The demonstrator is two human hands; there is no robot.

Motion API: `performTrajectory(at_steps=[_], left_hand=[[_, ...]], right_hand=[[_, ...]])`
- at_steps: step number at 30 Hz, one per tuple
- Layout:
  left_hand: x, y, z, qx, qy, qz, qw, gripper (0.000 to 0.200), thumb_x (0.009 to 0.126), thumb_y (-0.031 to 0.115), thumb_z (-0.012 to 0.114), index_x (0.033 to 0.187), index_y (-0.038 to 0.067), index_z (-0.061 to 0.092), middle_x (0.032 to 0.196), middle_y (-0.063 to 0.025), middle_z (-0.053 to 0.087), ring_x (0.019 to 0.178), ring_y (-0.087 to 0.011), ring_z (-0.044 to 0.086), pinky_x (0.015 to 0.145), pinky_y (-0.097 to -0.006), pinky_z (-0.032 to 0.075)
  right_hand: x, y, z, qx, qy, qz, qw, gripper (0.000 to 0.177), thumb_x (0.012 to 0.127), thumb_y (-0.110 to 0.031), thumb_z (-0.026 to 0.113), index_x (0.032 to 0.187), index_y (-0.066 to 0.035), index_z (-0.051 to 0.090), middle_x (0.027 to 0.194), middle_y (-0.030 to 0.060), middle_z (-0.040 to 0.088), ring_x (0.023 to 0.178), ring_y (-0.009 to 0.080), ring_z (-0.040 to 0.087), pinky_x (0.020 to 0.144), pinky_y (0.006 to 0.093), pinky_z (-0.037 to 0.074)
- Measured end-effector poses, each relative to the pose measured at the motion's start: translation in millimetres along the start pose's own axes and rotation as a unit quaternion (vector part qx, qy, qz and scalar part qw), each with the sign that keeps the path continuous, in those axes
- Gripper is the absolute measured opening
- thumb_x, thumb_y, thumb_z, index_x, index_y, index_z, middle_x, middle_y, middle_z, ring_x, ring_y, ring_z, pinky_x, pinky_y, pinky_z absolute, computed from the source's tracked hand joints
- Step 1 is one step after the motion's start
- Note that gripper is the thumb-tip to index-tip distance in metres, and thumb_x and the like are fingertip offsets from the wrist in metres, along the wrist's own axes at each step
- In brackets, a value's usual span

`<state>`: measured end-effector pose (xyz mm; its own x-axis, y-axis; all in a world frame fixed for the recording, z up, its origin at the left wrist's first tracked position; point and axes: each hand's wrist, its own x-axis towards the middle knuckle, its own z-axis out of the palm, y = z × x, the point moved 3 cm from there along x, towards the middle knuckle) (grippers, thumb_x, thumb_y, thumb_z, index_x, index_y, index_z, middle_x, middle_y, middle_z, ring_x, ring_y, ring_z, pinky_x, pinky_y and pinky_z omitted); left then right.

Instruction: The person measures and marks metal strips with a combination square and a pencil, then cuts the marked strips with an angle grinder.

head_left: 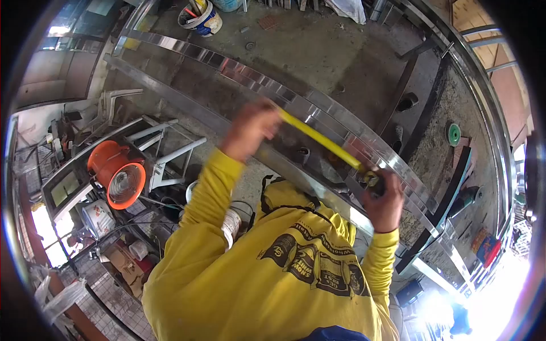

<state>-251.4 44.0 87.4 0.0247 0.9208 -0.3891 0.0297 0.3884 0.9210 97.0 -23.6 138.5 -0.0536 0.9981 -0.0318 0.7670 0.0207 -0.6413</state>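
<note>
The left hand [250, 128] is pinching the tape's [318, 138] free end and the right hand [385, 203] is clasping its case [371, 179], stretching it taut between them along the rail [227, 65], seemingly for a straight reading.

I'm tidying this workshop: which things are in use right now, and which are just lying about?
In use:
- yellow tape measure, stretched between left hand and right hand
- long shiny steel rail beneath it

Lying about:
- orange round fan
- white plastic bucket
- small green disc
- white plastic chair
</note>
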Motion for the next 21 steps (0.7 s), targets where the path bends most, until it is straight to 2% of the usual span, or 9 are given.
performTrajectory(at_steps=[1,2,4,8,14,17,19,20,21], left_hand=[[21,-4,-48,-0.005,0.08,-0.029,0.996,0.025,0.095,0.03,0.065,0.098,0.005,0.068,0.078,-0.0002,0.063,0.067,-0.0094,0.058,0.06,-0.0265,0.048],[41,-15,-99,0.006,0.124,0.015,0.992,0.021,0.095,0.026,0.067,0.095,0.005,0.067,0.076,0.0001,0.061,0.065,-0.0088,0.055,0.057,-0.0257,0.046],[68,-17,-163,0.047,0.267,-0.02,0.962,0.021,0.094,0.024,0.071,0.097,0.003,0.071,0.08,-0.0016,0.066,0.069,-0.0114,0.059,0.063,-0.0281,0.048],[91,-9,-176,0.219,0.275,0.022,0.936,0.029,0.093,0.027,0.075,0.102,0.0,0.075,0.091,-0.0074,0.074,0.08,-0.0183,0.067,0.074,-0.0333,0.051],[99,-13,-157,0.342,0.263,0.035,0.901,0.035,0.094,0.031,0.074,0.107,-0.002,0.077,0.096,-0.0137,0.078,0.089,-0.0225,0.072,0.08,-0.0358,0.053],[82,1,-135,0.33,0.252,0.048,0.908,0.036,0.094,0.033,0.072,0.105,-0.001,0.078,0.094,-0.0139,0.078,0.087,-0.0223,0.072,0.079,-0.0361,0.053],[109,-35,-166,0.306,0.211,0.098,0.923,0.038,0.095,0.035,0.072,0.105,-0.001,0.078,0.094,-0.0147,0.078,0.084,-0.0224,0.072,0.08,-0.0364,0.053],[105,-28,-160,0.354,0.223,0.132,0.899,0.042,0.095,0.038,0.072,0.111,0.0,0.076,0.099,-0.0171,0.078,0.09,-0.026,0.073,0.084,-0.0384,0.054],[105,-35,-161,0.435,0.311,0.198,0.821,0.045,0.095,0.042,0.072,0.118,0.003,0.074,0.109,-0.0191,0.076,0.1,-0.0301,0.072,0.089,-0.0406,0.054]], right_hand=[[2,13,-9,-0.02,0.019,0.019,0.999,0.036,0.074,-0.003,0.074,0.109,-0.004,0.067,0.101,0.0159,0.07,0.09,0.0323,0.07,0.079,0.041,0.057],[2,29,-15,-0.03,0.032,0.031,0.999,0.036,0.074,-0.003,0.073,0.109,-0.004,0.066,0.101,0.016,0.069,0.09,0.0319,0.07,0.079,0.0409,0.057],[1,52,-26,-0.043,0.041,0.064,0.996,0.036,0.076,-0.003,0.07,0.111,-0.004,0.065,0.1,0.0159,0.069,0.088,0.0324,0.07,0.08,0.0404,0.056],[-1,65,-34,-0.062,0.028,0.07,0.995,0.04,0.075,-0.002,0.07,0.115,-0.004,0.063,0.099,0.0154,0.067,0.089,0.0333,0.07,0.082,0.0407,0.055],[-2,60,-25,-0.06,0.037,0.052,0.996,0.04,0.075,-0.003,0.07,0.114,-0.004,0.064,0.101,0.0166,0.068,0.095,0.0367,0.068,0.085,0.0427,0.054],[-5,60,-23,-0.042,0.034,0.047,0.997,0.039,0.074,-0.005,0.071,0.114,-0.004,0.065,0.102,0.0175,0.068,0.098,0.0388,0.067,0.087,0.0441,0.054],[-9,61,-28,-0.055,0.03,0.052,0.997,0.04,0.074,-0.007,0.071,0.114,-0.005,0.065,0.103,0.0176,0.068,0.101,0.0394,0.066,0.088,0.0454,0.054],[-11,59,-30,-0.055,0.026,0.059,0.996,0.04,0.074,-0.008,0.071,0.114,-0.006,0.065,0.103,0.0176,0.068,0.102,0.0396,0.066,0.088,0.046,0.053],[-8,60,-33,-0.034,0.02,0.063,0.997,0.04,0.074,-0.009,0.072,0.113,-0.006,0.065,0.105,0.0174,0.069,0.102,0.0398,0.065,0.088,0.0467,0.053]])
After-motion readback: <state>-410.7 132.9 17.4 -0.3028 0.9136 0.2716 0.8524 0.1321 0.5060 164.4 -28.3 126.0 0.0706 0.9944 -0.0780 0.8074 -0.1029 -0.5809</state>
